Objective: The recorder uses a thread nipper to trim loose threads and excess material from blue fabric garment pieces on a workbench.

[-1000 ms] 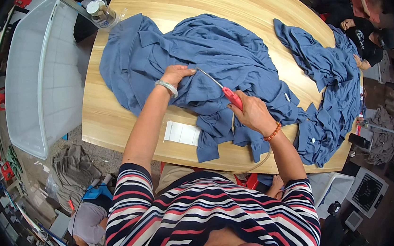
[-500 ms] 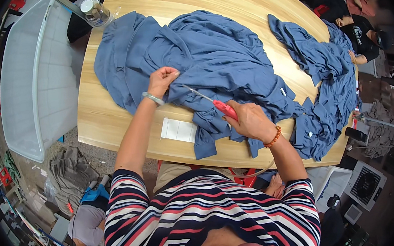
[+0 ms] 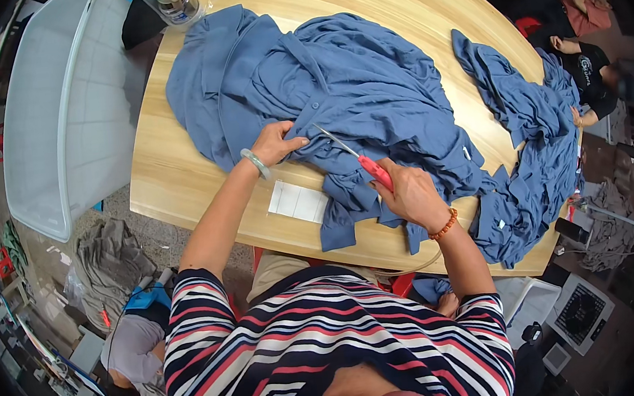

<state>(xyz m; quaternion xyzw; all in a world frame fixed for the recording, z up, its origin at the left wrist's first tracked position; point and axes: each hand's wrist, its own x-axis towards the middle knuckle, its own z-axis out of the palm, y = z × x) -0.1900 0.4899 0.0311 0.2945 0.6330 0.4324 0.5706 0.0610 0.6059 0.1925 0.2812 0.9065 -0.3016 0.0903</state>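
A large heap of blue garments (image 3: 366, 79) lies crumpled in front of me, with a small button showing near its middle. At the heap's near left edge, my left hand (image 3: 275, 143) has its fingers curled on the cloth, with the thumb stretched toward the right. To its right, my right hand (image 3: 412, 195) is closed round a red-handled tool (image 3: 376, 172) with a thin metal shaft. The shaft points up and left, its tip over the cloth just below the button. What the tip touches cannot be made out.
A white ruled card (image 3: 297, 202) lies near the table's front edge. More blue garments (image 3: 537, 146) cover the table's right end, where another person's hand (image 3: 576, 116) rests. A clear jar (image 3: 178, 4) stands at the back left, beside a large white bin (image 3: 52, 139).
The view has shifted slightly. My left thumb has moved away from the fingertips, which were pinched together. The button on the cloth now shows. My right hand still holds the tool.
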